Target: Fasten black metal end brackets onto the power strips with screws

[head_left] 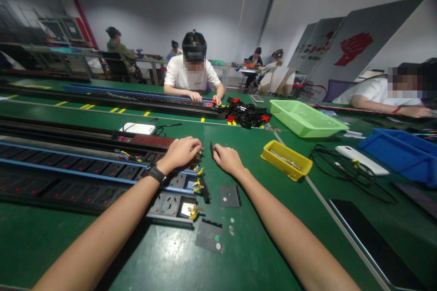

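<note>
The right hand (226,157) pinches a small black plate (211,149) — near the end of a black socket strip (152,157). The left hand (184,151) bends over that end — can't tell if it's gripping.

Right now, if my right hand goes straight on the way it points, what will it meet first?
Most likely the left hand: the right hand points toward it, with the small dark piece it holds leading. Depth between the hands is unclear, so it might pass over or beside instead.
</note>
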### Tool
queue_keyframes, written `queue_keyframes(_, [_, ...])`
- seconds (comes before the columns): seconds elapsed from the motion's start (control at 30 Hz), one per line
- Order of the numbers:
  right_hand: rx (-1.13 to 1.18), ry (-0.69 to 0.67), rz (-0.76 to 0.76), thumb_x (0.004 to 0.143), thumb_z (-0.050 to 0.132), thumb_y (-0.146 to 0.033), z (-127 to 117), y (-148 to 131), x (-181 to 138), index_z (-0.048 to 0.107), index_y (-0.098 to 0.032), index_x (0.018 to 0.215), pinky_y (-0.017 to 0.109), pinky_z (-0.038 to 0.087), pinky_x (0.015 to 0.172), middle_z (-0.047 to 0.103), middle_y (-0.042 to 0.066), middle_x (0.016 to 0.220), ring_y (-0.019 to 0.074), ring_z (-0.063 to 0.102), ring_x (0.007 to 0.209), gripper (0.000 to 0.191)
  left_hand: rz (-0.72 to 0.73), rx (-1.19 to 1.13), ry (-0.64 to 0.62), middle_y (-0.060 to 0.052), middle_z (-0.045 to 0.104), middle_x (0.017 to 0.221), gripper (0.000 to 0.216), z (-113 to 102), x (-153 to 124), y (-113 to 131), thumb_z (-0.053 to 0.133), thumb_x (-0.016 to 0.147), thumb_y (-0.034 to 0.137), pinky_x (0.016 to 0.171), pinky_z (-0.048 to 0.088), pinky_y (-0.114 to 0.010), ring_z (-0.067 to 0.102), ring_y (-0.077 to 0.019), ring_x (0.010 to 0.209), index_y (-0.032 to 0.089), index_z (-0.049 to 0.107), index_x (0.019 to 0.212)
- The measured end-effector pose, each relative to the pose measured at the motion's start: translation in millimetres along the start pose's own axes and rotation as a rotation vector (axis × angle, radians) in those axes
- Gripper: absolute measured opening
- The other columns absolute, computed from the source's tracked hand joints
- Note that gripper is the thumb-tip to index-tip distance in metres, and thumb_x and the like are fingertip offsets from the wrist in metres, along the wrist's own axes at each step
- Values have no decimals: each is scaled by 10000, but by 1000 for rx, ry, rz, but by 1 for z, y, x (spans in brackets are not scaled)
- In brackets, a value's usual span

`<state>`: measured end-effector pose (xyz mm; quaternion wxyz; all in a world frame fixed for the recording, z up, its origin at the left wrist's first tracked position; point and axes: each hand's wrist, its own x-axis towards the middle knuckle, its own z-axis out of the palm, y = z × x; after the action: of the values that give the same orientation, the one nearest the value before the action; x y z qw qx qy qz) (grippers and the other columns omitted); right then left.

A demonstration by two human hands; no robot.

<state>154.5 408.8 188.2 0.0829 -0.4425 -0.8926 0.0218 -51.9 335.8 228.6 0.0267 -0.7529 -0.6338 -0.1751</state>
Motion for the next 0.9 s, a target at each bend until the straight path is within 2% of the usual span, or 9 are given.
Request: queue_keyframes(0.9, [-19, -15, -4, 1071, 345, -360, -2, 0, -1, 607, -263, 1241, 285, 445, 777, 766, 81, 1091, 237, 717, 977, 327, 12, 3, 9, -28, 723, 1053, 277, -1, 0, 0, 467, 1036, 364, 791, 453, -291, 672, -215, 992, 260, 723, 1049])
